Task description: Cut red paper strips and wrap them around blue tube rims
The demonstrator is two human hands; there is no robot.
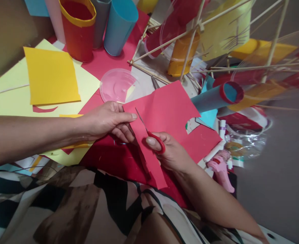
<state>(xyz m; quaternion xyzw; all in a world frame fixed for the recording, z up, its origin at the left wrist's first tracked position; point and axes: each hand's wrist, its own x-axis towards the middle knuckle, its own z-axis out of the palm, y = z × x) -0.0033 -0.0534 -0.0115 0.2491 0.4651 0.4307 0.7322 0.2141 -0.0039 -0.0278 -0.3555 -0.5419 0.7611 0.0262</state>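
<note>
While we hold the red sheet (169, 112) flat over our lap, the scissors lie in it pointing up and to the left.
Red sheet sits between both hands, its long side running from lower left to upper right, with a notch cut out of its right edge. Our left hand (108, 120) is clamped on the sheet's left edge, thumb on top and fingers under, just left of the blade tip. Our right hand (172, 152) sits below and to the right, closed round the red handle with the thumb through the loop. A cut strip (154, 169) hangs down toward us beside that hand. The scissors (147, 130) are thin; we can't tell whether the blades are apart. Right hand is nearer the cut line, and the left is touching the paper only.
</note>
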